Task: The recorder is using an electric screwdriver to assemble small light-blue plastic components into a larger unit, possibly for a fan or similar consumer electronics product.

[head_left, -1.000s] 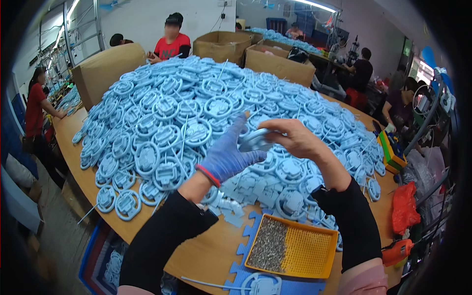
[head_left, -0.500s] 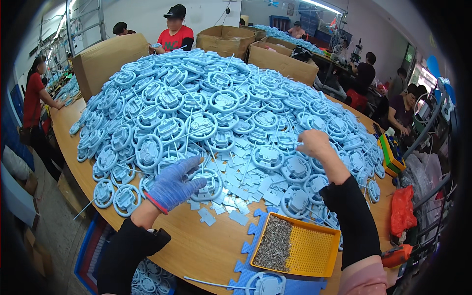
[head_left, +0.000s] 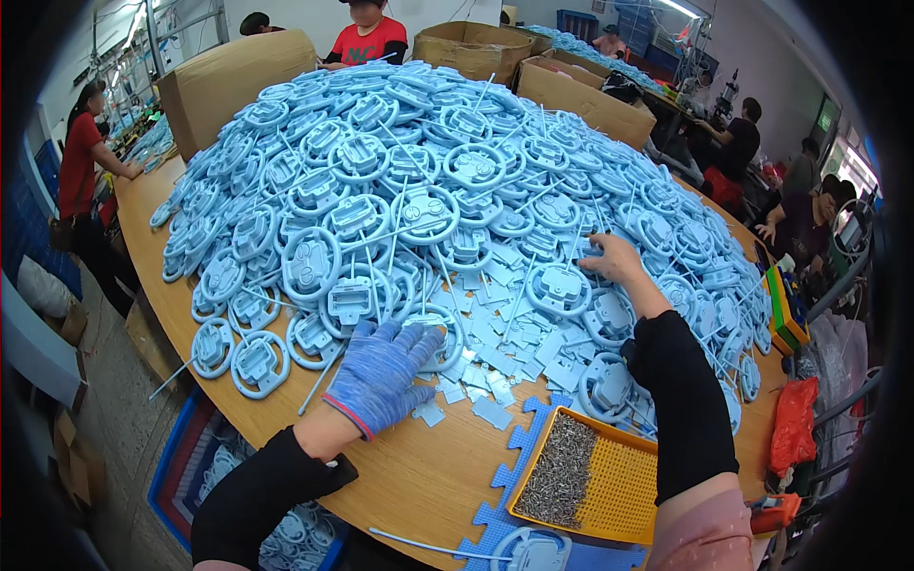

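Note:
My left hand (head_left: 381, 374), in a blue knitted glove, is open with spread fingers at the near edge of a big heap of light-blue plastic parts (head_left: 362, 214). Its fingertips reach a ring-shaped part (head_left: 440, 335). Many of these parts look like small steering wheels with a boxy centre and a thin rod. My bare right hand (head_left: 617, 263) reaches into the heap's right side. Its bent thumb and forefinger are apart beside a thin upright rod (head_left: 575, 238), just above a ring-shaped part (head_left: 559, 289). Small flat blue plates (head_left: 492, 411) lie loose between the hands.
An orange tray (head_left: 619, 485) of small metal screws (head_left: 560, 468) rests on a blue foam mat (head_left: 490, 523), with one wheel part (head_left: 533, 550) in front. A blue crate (head_left: 176, 476) stands below. Cardboard boxes (head_left: 233, 90) and several people are behind; a red bag (head_left: 793, 425) is at right.
The view has shifted, so the heap sits farther right in it. My right hand has moved left over the heap toward the rod, its fingers extending. My left hand has drawn slightly nearer the table edge.

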`<state>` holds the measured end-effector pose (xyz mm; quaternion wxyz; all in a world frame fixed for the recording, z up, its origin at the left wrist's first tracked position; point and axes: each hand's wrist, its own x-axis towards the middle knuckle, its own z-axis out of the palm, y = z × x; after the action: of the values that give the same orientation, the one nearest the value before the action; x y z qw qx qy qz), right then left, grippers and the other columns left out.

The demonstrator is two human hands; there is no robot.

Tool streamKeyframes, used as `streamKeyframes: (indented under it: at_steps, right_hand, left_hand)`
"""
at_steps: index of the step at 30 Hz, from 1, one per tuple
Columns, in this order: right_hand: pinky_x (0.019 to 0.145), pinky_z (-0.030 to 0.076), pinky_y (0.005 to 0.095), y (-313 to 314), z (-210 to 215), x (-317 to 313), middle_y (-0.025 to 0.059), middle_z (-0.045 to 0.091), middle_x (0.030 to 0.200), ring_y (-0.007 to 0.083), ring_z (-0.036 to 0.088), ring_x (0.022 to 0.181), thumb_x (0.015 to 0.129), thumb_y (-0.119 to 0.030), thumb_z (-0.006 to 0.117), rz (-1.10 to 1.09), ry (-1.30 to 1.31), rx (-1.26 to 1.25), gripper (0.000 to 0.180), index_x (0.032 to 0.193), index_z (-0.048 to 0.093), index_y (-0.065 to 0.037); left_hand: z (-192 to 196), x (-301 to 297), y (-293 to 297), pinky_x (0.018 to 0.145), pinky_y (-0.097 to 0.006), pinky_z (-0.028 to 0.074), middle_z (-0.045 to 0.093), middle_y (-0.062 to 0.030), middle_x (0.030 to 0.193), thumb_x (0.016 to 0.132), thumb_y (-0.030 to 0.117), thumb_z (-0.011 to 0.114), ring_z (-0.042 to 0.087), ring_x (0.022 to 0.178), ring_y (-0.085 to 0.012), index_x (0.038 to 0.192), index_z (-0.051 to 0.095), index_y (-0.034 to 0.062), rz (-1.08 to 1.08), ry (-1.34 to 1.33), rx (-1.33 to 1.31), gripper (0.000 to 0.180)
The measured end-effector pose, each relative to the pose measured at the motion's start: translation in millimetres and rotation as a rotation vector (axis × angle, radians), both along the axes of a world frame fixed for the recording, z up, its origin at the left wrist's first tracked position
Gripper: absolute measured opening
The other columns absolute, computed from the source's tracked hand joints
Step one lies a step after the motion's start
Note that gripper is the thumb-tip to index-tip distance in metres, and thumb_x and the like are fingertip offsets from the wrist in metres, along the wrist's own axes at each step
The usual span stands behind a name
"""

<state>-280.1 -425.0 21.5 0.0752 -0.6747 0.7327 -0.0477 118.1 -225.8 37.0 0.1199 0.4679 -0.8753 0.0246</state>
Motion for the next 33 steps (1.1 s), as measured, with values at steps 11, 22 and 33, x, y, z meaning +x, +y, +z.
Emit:
streamKeyframes:
  at_steps: [11,22,33]
  right_hand:
    - [0.090,0.046,0.0371,-4,75,0,0.0155,0.064,0.115,0.0310,0.060,0.107,0.069,-0.037,0.075,0.005,-0.382,-0.755,0.060,0.120,0.060,-0.008]
    - [0.095,0.049,0.0365,195,134,230,0.0081,0.055,0.127,0.0281,0.052,0.120,0.069,-0.006,0.073,1.249,-0.217,-0.460,0.070,0.133,0.045,-0.017]
    - [0.077,0.048,0.0401,211,104,169,0.0120,0.061,0.095,0.0310,0.059,0.091,0.077,-0.014,0.071,0.688,-0.195,-0.555,0.026,0.098,0.059,-0.005]
  left_hand:
    - [11,-12,-3,0.097,-0.045,0.039,0.059,-0.0118,0.120,0.078,0.032,0.070,0.055,0.110,-0.0309,0.131,0.050,0.0104,0.056,0.190,-0.047,0.061]
    - [43,42,19,0.073,-0.040,0.055,0.058,-0.0182,0.114,0.074,0.080,0.045,0.064,0.091,-0.0283,0.137,0.037,0.0044,-0.473,1.672,1.176,0.099]
    - [-19,24,71,0.080,-0.046,0.057,0.060,-0.0182,0.115,0.087,0.034,0.062,0.065,0.096,-0.0324,0.131,0.043,-0.0004,-0.331,1.951,1.358,0.059]
